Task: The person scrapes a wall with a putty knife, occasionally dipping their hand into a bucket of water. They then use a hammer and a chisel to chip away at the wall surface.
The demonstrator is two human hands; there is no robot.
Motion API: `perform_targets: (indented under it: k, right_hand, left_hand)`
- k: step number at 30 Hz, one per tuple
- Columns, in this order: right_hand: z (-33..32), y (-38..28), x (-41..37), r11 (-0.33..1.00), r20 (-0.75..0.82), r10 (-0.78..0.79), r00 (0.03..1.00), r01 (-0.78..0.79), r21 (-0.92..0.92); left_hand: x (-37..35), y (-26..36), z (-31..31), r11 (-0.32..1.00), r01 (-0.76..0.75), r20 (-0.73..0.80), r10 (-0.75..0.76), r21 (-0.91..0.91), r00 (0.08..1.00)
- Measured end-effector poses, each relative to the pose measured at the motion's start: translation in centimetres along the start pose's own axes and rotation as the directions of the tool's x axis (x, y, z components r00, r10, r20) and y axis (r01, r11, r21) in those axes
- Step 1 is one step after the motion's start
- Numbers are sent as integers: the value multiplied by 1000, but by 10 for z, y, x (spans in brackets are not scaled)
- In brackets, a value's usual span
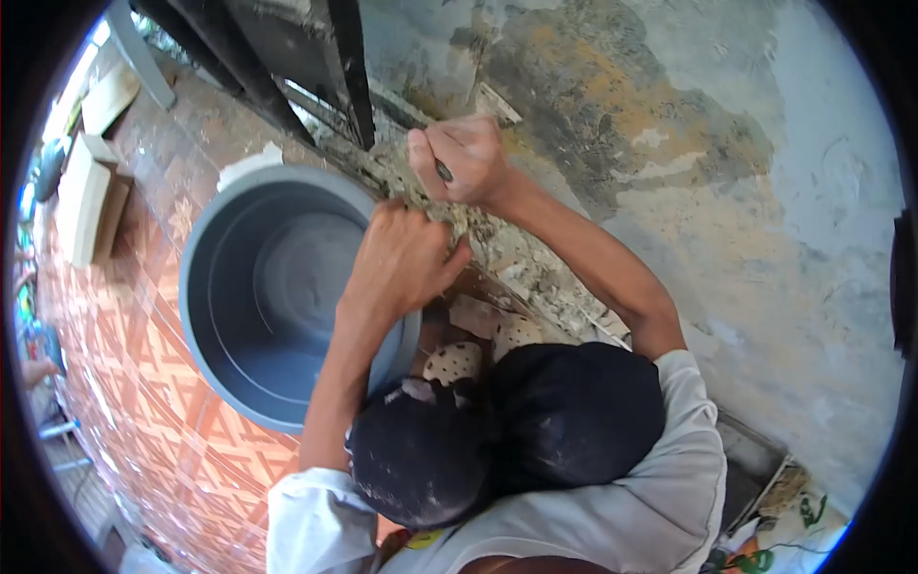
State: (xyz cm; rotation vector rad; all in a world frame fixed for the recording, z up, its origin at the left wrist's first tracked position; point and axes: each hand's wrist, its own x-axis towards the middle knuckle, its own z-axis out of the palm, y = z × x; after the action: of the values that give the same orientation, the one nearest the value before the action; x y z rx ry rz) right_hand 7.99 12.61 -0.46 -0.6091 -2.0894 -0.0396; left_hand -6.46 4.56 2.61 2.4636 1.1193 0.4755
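At the far left, well away from both hands, pale boards (86, 191) lay on the orange patterned tile floor (143, 402). Nearer in, a big grey basin (191, 287) stood on the tiles. Its rim passed under the left forearm, just below and left of the left hand (402, 263).

That hand was curled into a loose fist, knuckles up, and pressed against a strip of crumbled mortar (521, 263) along the foot of the wall. The fingers were tucked out of sight, so I could not tell whether they held anything.

Just above it and slightly to the right, almost touching, the right hand (464, 158) was closed tightly around a dark tool (444, 171). Only a short slender piece of the tool showed between the fingers. The working end was hidden against the mortar, so what kind of tool it was could not be made out.

Black gate bars (349, 67) rose just up and left of this grip. Below both hands were the person's knees (574, 411) in dusty dark trousers, with a pale perforated piece (452, 362) just left of them. To the right of the grip, the stained, patchy wall (765, 239) filled the rest of the view.
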Motion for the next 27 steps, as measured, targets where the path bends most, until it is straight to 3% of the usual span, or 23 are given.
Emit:
perform_targets:
  k: [6, 10, 11, 14, 19, 22, 27]
  right_hand:
    - [-2, -6, 7, 997, -68, 29, 997, -34, -71]
    - [5, 20, -11, 986, -28, 156, 987, -154, 60]
    - [8, 16, -18, 998, -58, 56, 997, -54, 39]
    - [-13, -6, -5, 998, -52, -47, 998, 45, -32]
    - [-9, -5, 12, 1000, -198, 18, 980, -17, 6]
    - [-11, -1, 7, 999, -114, -35, 993, 35, 5]
    - [-9, 6, 8, 999, -163, 32, 986, -26, 37]
  left_hand:
    - [5, 3, -2, 999, 37, 70, -38, 13, 997]
    - [0, 13, -2, 997, 68, 124, -70, 24, 990]
    - [3, 11, -3, 997, 67, 109, -70, 32, 992]
    - [4, 10, -3, 995, 90, 147, -94, 35, 985]
    - [5, 12, -1, 995, 90, 146, -95, 43, 985]
    - [2, 13, -2, 994, 90, 154, -98, 57, 983]
    - [5, 11, -1, 994, 95, 150, -101, 45, 984]
